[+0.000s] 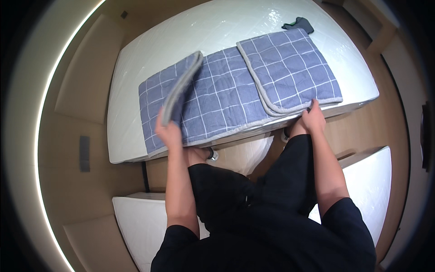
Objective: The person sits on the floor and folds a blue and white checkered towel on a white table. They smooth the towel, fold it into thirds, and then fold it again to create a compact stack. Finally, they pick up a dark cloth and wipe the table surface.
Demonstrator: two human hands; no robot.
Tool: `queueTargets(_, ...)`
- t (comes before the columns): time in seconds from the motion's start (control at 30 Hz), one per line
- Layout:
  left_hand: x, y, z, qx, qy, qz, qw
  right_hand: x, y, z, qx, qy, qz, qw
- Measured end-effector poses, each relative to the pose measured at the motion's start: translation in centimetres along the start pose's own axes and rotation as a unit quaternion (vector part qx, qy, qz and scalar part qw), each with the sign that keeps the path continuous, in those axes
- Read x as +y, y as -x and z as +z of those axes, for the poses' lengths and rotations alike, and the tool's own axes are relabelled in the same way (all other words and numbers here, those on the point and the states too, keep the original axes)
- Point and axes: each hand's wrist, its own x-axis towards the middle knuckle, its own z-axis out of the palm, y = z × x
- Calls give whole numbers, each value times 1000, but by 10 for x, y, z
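Note:
A blue quilted pad with a white grid pattern and grey binding [217, 95] lies along the near side of a plastic-covered mattress [153, 47]. Its right end is folded inward and lies flat. The left end is partly folded over, its bound edge raised and slightly blurred. My left hand [169, 131] grips the near corner of that raised flap. At the near edge of the right fold, my right hand [313, 117] has its thumb on top and its fingers curled at the binding, holding it.
A small dark grey cloth item [300, 25] lies on the mattress beyond the pad. Behind me stands a second plastic-covered mattress [368, 187], showing on both sides of my body. Padded panels [91, 68] line the left wall, and wooden flooring [238, 156] shows between the mattresses.

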Motion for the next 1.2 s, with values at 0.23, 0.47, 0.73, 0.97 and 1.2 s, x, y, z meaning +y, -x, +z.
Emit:
queueTargets(0.23, 35, 17, -11, -82, -157, 215, 961, -5, -3, 2, 1, 22, -3, 1000)
queueTargets(0.47, -17, 113, 60, -303, -444, 157, 828, -4, 0, -2, 8, 17, -10, 1000)
queueTargets(0.73, -19, 99, 82, -313, -387, 200, 844, -6, -1, -7, 12, 6, -4, 1000)
queueTargets(0.97, -23, 100, 85, -321, -348, 193, 859, -12, -2, -4, 5, 19, 6, 1000)
queueTargets(1.2, -40, 66, 33, -403, -286, 232, 838, 0, -3, -4, 2, 0, 1, 1000)
